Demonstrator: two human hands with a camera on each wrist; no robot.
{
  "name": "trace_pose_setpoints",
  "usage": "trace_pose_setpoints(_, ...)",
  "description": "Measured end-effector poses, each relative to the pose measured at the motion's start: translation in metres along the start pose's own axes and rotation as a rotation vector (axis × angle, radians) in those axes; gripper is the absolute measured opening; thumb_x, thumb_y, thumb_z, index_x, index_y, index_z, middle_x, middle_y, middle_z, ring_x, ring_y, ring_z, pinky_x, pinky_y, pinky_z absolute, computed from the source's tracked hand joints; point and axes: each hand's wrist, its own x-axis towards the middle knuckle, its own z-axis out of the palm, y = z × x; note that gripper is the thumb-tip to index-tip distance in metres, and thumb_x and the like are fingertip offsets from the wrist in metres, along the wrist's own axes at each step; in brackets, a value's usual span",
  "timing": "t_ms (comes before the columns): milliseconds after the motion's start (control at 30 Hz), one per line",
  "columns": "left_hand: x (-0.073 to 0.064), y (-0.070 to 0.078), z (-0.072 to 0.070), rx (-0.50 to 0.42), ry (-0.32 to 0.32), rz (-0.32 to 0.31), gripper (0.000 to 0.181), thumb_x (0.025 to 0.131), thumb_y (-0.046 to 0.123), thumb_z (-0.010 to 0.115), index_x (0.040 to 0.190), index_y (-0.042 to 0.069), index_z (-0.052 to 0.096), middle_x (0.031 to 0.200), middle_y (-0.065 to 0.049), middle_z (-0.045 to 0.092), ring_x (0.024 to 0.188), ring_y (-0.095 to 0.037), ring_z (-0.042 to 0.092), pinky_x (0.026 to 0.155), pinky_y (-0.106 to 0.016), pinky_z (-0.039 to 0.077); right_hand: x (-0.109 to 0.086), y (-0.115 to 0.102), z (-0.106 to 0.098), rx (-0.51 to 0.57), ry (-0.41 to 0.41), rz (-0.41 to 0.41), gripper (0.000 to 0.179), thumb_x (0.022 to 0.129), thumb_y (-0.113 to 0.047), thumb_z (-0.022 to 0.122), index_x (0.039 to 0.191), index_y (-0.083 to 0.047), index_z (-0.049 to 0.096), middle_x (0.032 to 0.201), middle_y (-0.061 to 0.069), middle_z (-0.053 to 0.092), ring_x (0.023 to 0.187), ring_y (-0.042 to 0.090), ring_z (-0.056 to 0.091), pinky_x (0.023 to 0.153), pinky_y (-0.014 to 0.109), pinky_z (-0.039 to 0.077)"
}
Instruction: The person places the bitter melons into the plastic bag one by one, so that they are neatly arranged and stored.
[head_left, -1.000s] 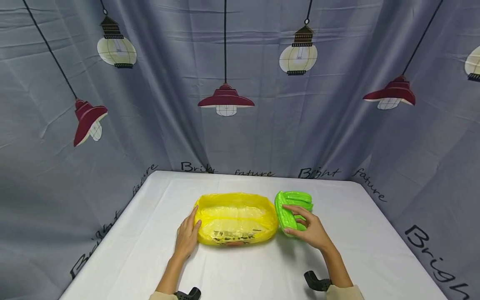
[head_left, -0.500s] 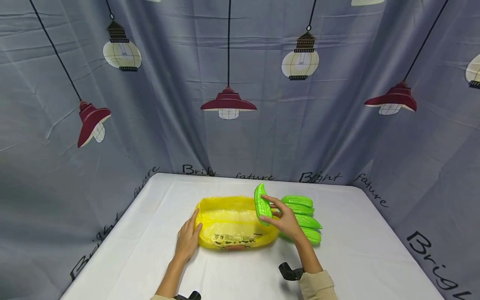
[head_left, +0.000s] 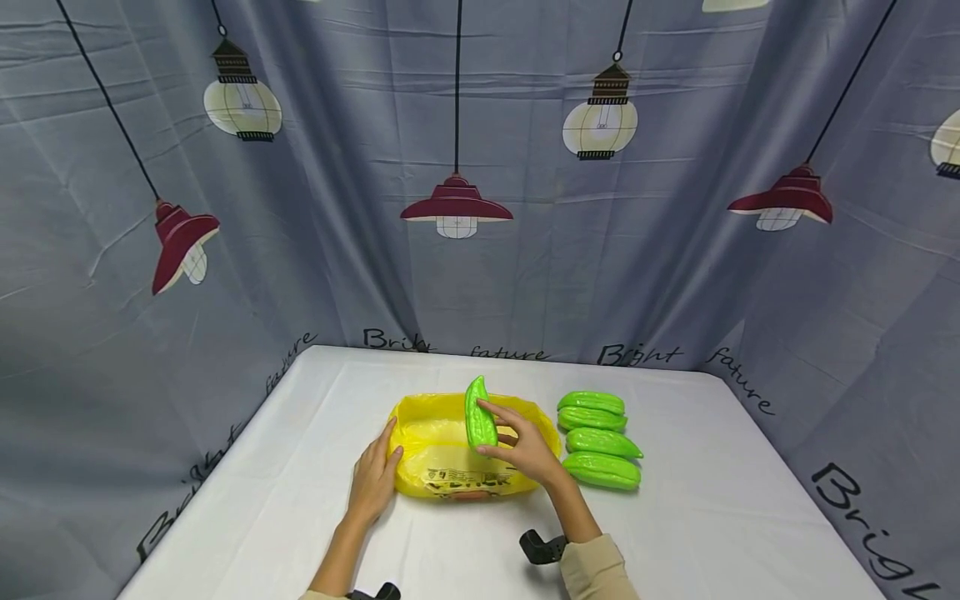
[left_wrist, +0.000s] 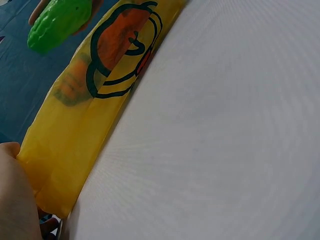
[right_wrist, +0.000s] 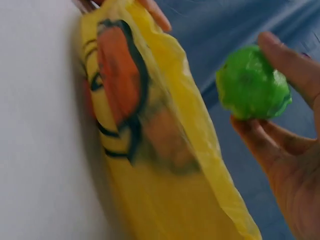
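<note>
A yellow plastic bag (head_left: 442, 458) lies with its mouth spread wide at the table's middle, dark printing on its front. My left hand (head_left: 372, 479) grips its left end, the thumb at the rim; some fingers are hidden. Over the bag's mouth, my right hand (head_left: 528, 450) holds a bright green bitter melon (head_left: 478, 417) upright between thumb and fingers. Its rounded, bumpy end faces the right wrist view, where the bag's printed side (right_wrist: 165, 200) stands beside it. The left wrist view catches the held bitter melon (left_wrist: 60, 25) beyond the bag's rim.
Several more green bitter melons (head_left: 602, 442) lie in a column right of the bag. A white cloth (head_left: 720, 500) covers the table. Behind and at both sides hangs a grey-blue curtain (head_left: 525, 275) printed with lamps.
My right hand has lifted one bitter melon from the group at right and carried it left over the bag. My left hand has stayed at the bag's left end.
</note>
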Motion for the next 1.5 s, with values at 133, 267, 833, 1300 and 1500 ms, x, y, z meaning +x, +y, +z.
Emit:
trace_pose_setpoints(133, 0.0, 0.0, -0.001, 0.007, -0.002, 0.002, 0.048, 0.1, 0.032, 0.038, 0.146, 0.021, 0.028, 0.135, -0.021, 0.043, 0.123, -0.04, 0.037, 0.101, -0.058, 0.02, 0.008, 0.013, 0.015, 0.016, -0.005, -0.002, 0.067, 0.078, -0.005, 0.073, 0.138, -0.007, 0.044, 0.134, 0.019, 0.041, 0.112, 0.038, 0.047, 0.088, 0.044, 0.047)
trace_pose_setpoints(267, 0.0, -0.002, 0.0, 0.006, -0.003, 0.001, 0.049, 0.1, 0.032, 0.037, 0.146, 0.021, 0.027, 0.136, -0.021, 0.042, 0.124, -0.04, 0.036, 0.101, -0.059, 0.02, 0.017, 0.034, 0.032, 0.018, 0.005, 0.023, 0.07, 0.076, -0.013, 0.075, 0.139, -0.018, 0.044, 0.132, 0.015, 0.043, 0.111, 0.033, 0.048, 0.085, 0.036, 0.05)
trace_pose_setpoints(833, 0.0, -0.004, 0.001, 0.0, 0.014, 0.02, 0.047, 0.101, 0.028, 0.035, 0.146, 0.017, 0.028, 0.136, -0.023, 0.042, 0.122, -0.044, 0.037, 0.1, -0.061, 0.02, 0.044, 0.044, 0.084, -0.116, -0.013, 0.15, 0.065, 0.076, -0.032, 0.075, 0.135, -0.02, 0.049, 0.133, 0.008, 0.05, 0.094, 0.022, 0.058, 0.071, 0.026, 0.051)
trace_pose_setpoints(1300, 0.002, 0.0, -0.003, -0.024, -0.026, -0.007, 0.048, 0.101, 0.029, 0.033, 0.147, 0.017, 0.024, 0.14, -0.021, 0.038, 0.126, -0.041, 0.033, 0.103, -0.058, 0.017, 0.053, 0.046, 0.105, -0.113, -0.084, 0.162, 0.064, 0.08, -0.028, 0.071, 0.138, -0.014, 0.046, 0.134, 0.011, 0.049, 0.079, 0.013, 0.057, 0.059, 0.021, 0.049)
trace_pose_setpoints(1500, 0.001, -0.001, -0.001, -0.034, -0.03, -0.013, 0.048, 0.102, 0.03, 0.032, 0.147, 0.019, 0.024, 0.14, -0.02, 0.038, 0.127, -0.04, 0.033, 0.103, -0.057, 0.017, 0.057, 0.05, 0.113, -0.109, -0.098, 0.192, 0.063, 0.08, -0.027, 0.072, 0.137, -0.016, 0.047, 0.133, 0.011, 0.049, 0.078, 0.012, 0.057, 0.059, 0.021, 0.048)
